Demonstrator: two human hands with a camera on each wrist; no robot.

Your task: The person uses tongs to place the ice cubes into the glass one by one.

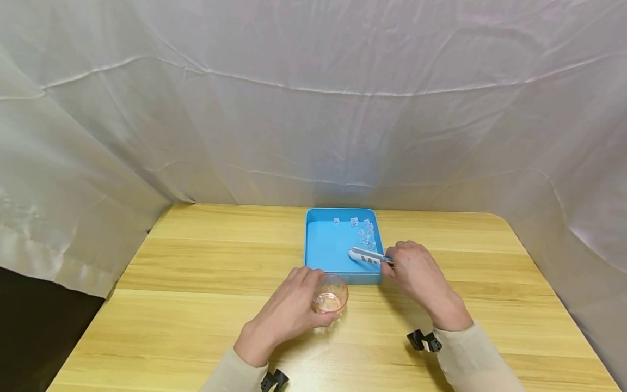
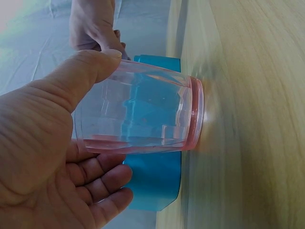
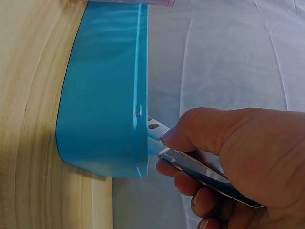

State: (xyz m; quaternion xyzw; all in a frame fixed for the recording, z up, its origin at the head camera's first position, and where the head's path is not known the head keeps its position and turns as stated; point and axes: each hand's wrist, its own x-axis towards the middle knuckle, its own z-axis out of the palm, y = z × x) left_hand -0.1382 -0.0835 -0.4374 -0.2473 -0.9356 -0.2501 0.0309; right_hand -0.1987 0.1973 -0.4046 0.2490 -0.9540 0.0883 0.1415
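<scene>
My left hand (image 1: pixel 289 307) grips a clear pink-tinted cup (image 1: pixel 338 291), thumb on one side and fingers curled on the other. The cup stands upright on the table just in front of a blue tray (image 1: pixel 318 277). In the left wrist view a small clear cube (image 2: pixel 169 132) shows near the cup's base. My right hand (image 1: pixel 416 275) holds tongs (image 1: pixel 364 255) by their metal handle, over the tray's right rim. Their white tips point left inside the tray; the right wrist view hides them behind its wall. Several clear cubes (image 1: pixel 366 237) lie along the tray's right side.
Two more clear cubes, one being a lone cube (image 1: pixel 336 221), lie near the tray's back wall. Beneath everything is a wood-grain table (image 1: pixel 196 272). A pale grey curtain (image 1: pixel 294 136) hangs behind the table and at both sides.
</scene>
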